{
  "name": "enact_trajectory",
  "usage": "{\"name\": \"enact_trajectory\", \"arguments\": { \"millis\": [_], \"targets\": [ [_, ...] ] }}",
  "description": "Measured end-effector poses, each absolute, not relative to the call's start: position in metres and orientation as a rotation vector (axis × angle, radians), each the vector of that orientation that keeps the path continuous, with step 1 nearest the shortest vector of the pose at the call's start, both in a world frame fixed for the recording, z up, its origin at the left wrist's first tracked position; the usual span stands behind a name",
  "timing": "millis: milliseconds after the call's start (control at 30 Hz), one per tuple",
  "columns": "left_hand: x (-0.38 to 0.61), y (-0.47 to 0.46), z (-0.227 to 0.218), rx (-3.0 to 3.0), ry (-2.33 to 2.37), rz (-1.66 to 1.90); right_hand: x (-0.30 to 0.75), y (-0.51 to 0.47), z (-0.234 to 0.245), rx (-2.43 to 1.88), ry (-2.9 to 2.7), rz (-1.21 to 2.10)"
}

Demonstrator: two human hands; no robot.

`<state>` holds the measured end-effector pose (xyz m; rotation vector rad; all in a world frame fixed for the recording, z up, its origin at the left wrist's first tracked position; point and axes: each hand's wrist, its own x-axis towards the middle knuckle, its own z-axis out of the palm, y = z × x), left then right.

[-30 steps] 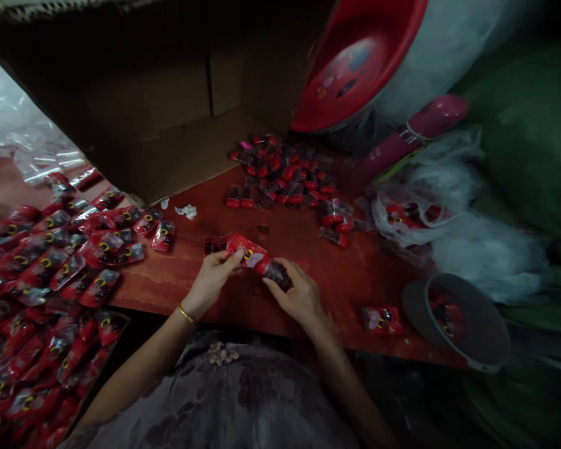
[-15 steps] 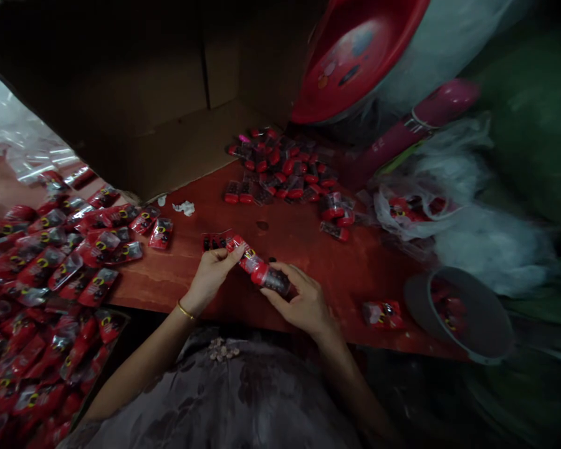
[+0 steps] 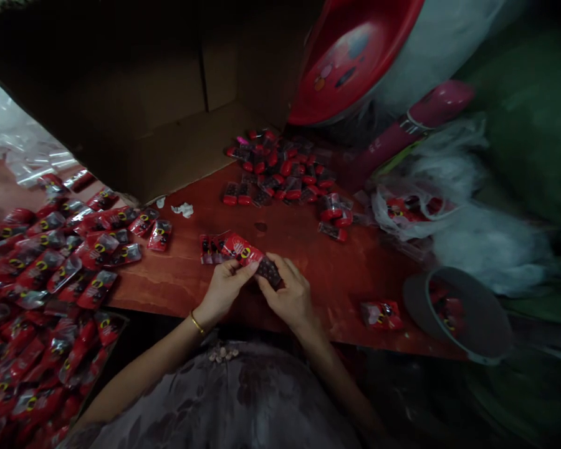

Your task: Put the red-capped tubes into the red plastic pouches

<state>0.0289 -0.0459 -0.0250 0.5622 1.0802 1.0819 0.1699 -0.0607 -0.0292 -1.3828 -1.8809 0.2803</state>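
My left hand (image 3: 227, 284) pinches a red printed plastic sleeve (image 3: 243, 249) with a yellow and black mark on it. In my right hand (image 3: 290, 290) is a small clear container (image 3: 269, 272) with dark contents, held between thumb and fingers. The container's upper end is inside or under the sleeve's mouth, so its cap is hidden. Both hands nearly touch above the front of the table. Just behind my left hand, a few flat red printed sleeves (image 3: 207, 249) lie on the table.
Red-capped containers (image 3: 285, 168) are heaped at the back, before an open cardboard box (image 3: 187, 149). Wrapped packs (image 3: 42, 262) pile up on the left. On the right are a grey bucket (image 3: 477, 312), a red pack (image 3: 381, 314), plastic bags (image 3: 486, 243) and a pink bottle (image 3: 416, 125).
My hands have come closer together. The container's red cap, visible before at the sleeve's mouth, is now covered, and the sleeve reaches over the container's end.
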Motion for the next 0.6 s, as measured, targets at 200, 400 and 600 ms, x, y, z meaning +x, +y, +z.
{"name": "enact_trajectory", "arguments": {
  "millis": [200,400,600],
  "targets": [
    [0.034,-0.044,-0.018,0.359,0.967,1.19,0.159,-0.061,-0.028,-1.289,-1.866,0.429],
    [0.035,-0.037,-0.012,0.372,0.971,1.263,0.143,-0.063,-0.03,-1.343,-1.588,0.625],
    [0.032,-0.037,-0.014,0.442,0.945,1.243,0.147,-0.066,-0.029,-1.32,-1.285,1.186]
  ]
}}
